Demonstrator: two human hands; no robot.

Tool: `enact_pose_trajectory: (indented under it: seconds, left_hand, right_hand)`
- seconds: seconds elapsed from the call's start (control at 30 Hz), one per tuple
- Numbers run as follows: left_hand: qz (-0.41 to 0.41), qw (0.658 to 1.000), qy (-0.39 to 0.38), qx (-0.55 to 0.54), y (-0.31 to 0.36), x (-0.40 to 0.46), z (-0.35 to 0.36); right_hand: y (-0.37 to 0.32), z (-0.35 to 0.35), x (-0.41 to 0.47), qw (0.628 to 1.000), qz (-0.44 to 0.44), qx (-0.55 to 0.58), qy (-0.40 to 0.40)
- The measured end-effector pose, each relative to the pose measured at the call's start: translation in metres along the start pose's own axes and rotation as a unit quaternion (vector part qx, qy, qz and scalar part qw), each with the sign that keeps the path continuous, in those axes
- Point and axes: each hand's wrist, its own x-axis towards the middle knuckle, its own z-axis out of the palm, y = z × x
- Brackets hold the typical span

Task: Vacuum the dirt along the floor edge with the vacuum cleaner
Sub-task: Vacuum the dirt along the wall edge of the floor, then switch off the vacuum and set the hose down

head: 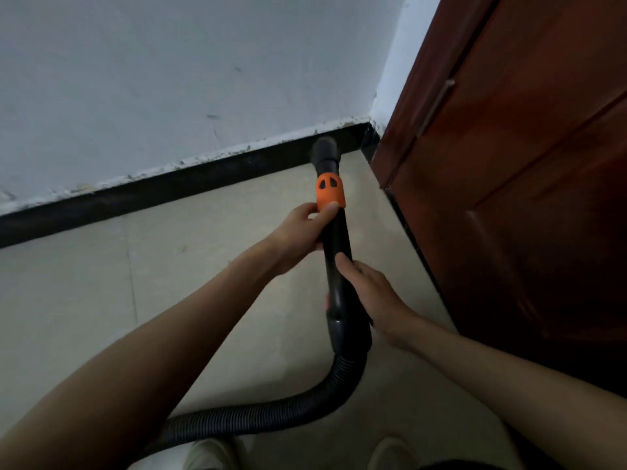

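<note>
**Nozzle at the baseboard, near the corner**

I hold the vacuum wand [334,239] with both hands, pointing it away from me toward the foot of the wall. My left hand [298,232] grips it high up, fingers wrapped around the black tube with the thumb lying against the lower edge of the orange collar [329,193]. My right hand [369,293] clasps it lower down, at the curved handle just above where the ribbed hose [271,413] joins; the thumb lies along the top of the tube and the fingers curl around its far side.

The dark round nozzle [325,151] at the wand's tip sits right at the black baseboard [152,195], where the floor edge meets the white wall [169,79]. I cannot tell whether it touches the baseboard or only hangs just in front of it. It is close to the corner, where a reddish-brown wooden door [526,164] stands to the right.

The hose bends down from the handle and sweeps left across the pale tiled floor [84,300] toward my feet. My light-coloured shoes [210,452] show at the bottom edge, one on either side of the hose's end.
</note>
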Motion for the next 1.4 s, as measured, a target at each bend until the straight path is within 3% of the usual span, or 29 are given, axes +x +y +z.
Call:
enact_pose_trajectory:
  seconds: [0.13,0.57,0.73,0.87,0.97,1.1,1.27,1.4]
  left_hand:
    - [0.047,0.998,0.017,0.027,0.067,-0.042,-0.028]
    - [0.033,0.985,0.149,-0.078,0.247,-0.275,-0.115]
    - [0.021,0.966,0.22,-0.135,0.286,-0.407,-0.153]
    - [0.043,0.939,0.313,-0.139,0.324,-0.51,-0.194]
    - [0.067,0.907,0.402,-0.107,0.347,-0.587,-0.223]
    - [0.08,0.838,0.539,-0.025,0.353,-0.693,-0.244]
    - [0.005,0.743,0.65,0.161,0.338,-0.834,-0.248]
    - [-0.068,0.665,0.706,0.233,0.317,-0.933,-0.258]
  right_hand:
    - [-0.067,0.019,-0.027,0.998,0.007,0.009,-0.06]
    - [-0.28,0.135,-0.2,0.98,-0.013,-0.103,-0.17]
    - [-0.342,0.195,-0.29,0.951,-0.002,-0.183,-0.249]
    - [-0.408,0.262,-0.351,0.913,-0.049,-0.246,-0.323]
    - [-0.454,0.316,-0.392,0.89,-0.095,-0.265,-0.359]
    - [-0.497,0.381,-0.441,0.86,-0.153,-0.276,-0.402]
    - [-0.523,0.466,-0.508,0.802,-0.231,-0.305,-0.458]
    - [-0.521,0.542,-0.57,0.74,-0.291,-0.332,-0.508]
